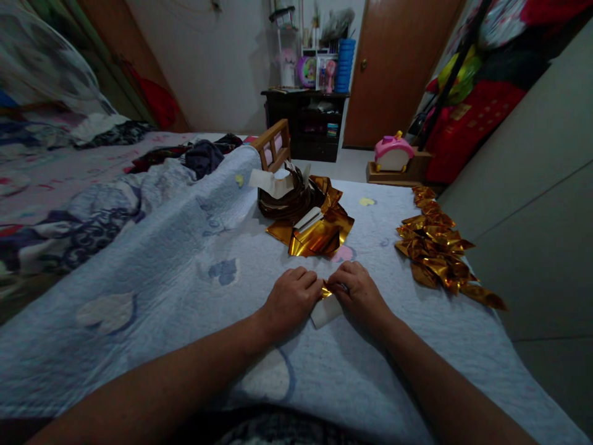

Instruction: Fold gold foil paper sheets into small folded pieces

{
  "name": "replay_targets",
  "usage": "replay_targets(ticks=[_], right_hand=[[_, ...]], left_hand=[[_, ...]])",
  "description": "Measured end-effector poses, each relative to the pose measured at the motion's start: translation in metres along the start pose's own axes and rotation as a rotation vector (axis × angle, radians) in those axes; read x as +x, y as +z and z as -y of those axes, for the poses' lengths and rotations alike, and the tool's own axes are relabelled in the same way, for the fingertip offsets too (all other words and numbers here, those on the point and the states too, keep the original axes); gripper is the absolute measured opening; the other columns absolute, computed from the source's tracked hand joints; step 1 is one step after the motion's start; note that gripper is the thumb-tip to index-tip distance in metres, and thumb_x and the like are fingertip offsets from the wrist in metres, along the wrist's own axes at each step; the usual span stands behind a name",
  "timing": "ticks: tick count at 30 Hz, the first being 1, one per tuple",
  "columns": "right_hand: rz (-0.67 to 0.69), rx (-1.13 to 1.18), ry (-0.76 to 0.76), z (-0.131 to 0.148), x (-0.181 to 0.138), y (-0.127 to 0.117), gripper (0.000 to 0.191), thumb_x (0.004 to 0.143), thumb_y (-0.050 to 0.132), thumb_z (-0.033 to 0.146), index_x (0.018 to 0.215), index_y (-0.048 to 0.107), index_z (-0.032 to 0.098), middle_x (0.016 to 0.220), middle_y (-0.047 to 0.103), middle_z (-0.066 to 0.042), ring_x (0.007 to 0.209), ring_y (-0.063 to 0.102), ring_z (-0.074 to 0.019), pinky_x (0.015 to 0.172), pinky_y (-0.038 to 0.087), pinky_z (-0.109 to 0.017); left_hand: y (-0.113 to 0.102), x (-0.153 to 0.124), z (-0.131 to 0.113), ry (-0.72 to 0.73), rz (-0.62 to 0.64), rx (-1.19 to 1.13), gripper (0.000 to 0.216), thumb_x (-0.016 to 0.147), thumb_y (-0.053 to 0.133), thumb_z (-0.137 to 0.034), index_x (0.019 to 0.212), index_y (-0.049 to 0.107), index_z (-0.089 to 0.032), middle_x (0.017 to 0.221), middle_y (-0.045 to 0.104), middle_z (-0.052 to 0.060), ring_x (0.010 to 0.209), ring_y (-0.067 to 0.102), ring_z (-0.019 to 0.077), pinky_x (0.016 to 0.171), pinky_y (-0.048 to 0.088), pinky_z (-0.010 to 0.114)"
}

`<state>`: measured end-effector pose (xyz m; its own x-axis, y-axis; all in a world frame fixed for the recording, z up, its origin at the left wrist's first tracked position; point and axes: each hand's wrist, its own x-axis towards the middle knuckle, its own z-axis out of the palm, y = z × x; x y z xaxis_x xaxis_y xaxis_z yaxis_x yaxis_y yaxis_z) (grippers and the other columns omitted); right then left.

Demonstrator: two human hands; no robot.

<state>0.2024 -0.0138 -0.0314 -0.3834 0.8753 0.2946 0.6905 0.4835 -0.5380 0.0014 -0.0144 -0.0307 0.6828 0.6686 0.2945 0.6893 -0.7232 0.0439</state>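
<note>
My left hand (293, 296) and my right hand (357, 290) rest side by side on a light blue quilt (194, 290), both with fingers curled down onto one small sheet of paper (326, 308). The sheet shows gold foil between my hands and a white underside toward me. Just beyond my hands lies a loose pile of gold foil sheets (319, 232), some curled up. Along the quilt's right side runs a row of several folded gold pieces (435, 247).
A dark stack with a white paper strip (282, 194) sits behind the foil pile, next to a wooden frame (273, 145). Crumpled bedding (92, 210) and clothes lie at left. A pink toy (393, 153), a dark shelf unit (308, 120) and a brown door (393, 68) stand beyond.
</note>
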Motion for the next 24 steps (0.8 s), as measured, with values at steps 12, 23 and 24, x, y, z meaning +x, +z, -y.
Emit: replay_targets(ticks=[12, 23, 24], right_hand=[[-0.007, -0.041, -0.121, -0.0042, -0.0035, -0.0012, 0.018, 0.097, 0.061, 0.02, 0.086, 0.075, 0.02, 0.086, 0.065, -0.006, 0.083, 0.052, -0.0204, 0.077, 0.039, -0.034], [-0.012, -0.058, -0.142, -0.002, -0.0044, -0.0036, 0.02, 0.096, 0.061, 0.017, 0.081, 0.075, 0.021, 0.085, 0.064, -0.006, 0.083, 0.052, -0.0206, 0.073, 0.041, -0.033], [-0.014, -0.054, -0.14, -0.0014, -0.0045, -0.0038, 0.02, 0.096, 0.061, 0.018, 0.082, 0.075, 0.021, 0.085, 0.064, -0.006, 0.083, 0.052, -0.0206, 0.073, 0.042, -0.033]], left_hand=[[0.0004, 0.0006, -0.0007, -0.048, -0.01, -0.046, 0.015, 0.1, 0.057, -0.03, 0.1, 0.065, -0.018, 0.092, 0.066, 0.006, 0.089, 0.056, 0.024, 0.075, 0.046, 0.038], [0.0, 0.0008, -0.001, -0.049, 0.022, -0.007, 0.012, 0.099, 0.059, -0.032, 0.106, 0.064, -0.024, 0.093, 0.063, 0.003, 0.086, 0.055, 0.0222, 0.073, 0.043, 0.034], [0.0003, 0.0006, -0.0009, -0.048, 0.023, -0.006, 0.012, 0.098, 0.06, -0.031, 0.106, 0.065, -0.024, 0.093, 0.063, 0.003, 0.086, 0.054, 0.0221, 0.072, 0.043, 0.034]])
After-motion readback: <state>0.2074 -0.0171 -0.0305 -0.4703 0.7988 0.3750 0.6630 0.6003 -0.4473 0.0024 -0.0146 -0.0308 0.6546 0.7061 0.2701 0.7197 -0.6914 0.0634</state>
